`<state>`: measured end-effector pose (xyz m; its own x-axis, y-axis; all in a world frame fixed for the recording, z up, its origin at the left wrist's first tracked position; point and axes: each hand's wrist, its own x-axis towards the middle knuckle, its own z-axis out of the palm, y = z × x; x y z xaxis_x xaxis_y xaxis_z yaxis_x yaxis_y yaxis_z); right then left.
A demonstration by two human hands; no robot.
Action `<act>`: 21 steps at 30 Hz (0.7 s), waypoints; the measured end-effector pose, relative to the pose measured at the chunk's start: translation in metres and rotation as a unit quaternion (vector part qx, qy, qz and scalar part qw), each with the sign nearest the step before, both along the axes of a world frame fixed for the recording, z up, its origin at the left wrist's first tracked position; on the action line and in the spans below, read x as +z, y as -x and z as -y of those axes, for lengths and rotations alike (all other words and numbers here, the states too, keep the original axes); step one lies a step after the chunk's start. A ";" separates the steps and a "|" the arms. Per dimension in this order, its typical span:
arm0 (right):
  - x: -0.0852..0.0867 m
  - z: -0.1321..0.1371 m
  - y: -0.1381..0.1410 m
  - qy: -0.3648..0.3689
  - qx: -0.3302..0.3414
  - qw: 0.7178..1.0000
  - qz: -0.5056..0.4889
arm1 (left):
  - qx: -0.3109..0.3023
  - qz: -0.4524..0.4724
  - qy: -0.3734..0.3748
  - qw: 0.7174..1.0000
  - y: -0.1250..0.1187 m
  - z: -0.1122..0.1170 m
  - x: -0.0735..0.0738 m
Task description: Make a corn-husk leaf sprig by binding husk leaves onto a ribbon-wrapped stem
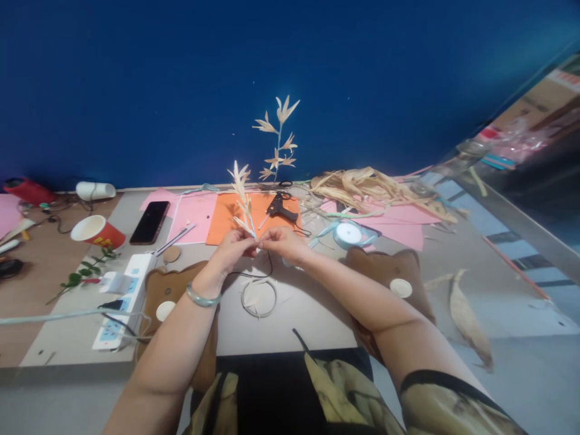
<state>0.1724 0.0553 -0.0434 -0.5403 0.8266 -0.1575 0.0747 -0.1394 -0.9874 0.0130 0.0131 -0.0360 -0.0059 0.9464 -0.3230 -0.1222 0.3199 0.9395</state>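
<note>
Between my hands a corn-husk flower stem (pixel 243 194) stands nearly upright, its pale petals spread along a thin stalk. My left hand (pixel 233 249) is closed in a pinch round the stalk's lower end. Right beside it, the fingertips of my right hand (pixel 283 243) are pressed together at the same spot; any small strip between them is too fine to make out. Behind, a second husk flower branch (pixel 278 142) with several blooms rises against the blue wall. A black glue gun (pixel 283 209) lies on orange paper (pixel 222 220) just beyond my hands.
Dried corn husks (pixel 362 184) are heaped at the back right, near a roll of light-blue ribbon (pixel 348 234). A wire ring (pixel 258 298) lies below my hands. Leftward are a phone (pixel 150 222), a paper cup (pixel 104 232) and a power strip (pixel 131 287). Brown cushions (pixel 389 266) flank the workspace.
</note>
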 end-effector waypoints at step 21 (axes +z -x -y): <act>0.021 0.011 -0.004 0.218 0.126 0.956 -0.150 | -0.092 0.201 -0.095 0.971 0.003 0.009 0.015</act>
<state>0.1768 0.0445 -0.0223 -0.7890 0.5548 -0.2640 -0.1177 -0.5582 -0.8214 0.0097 0.0036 -0.0211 0.2589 0.9622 -0.0840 -0.4490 0.1969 0.8716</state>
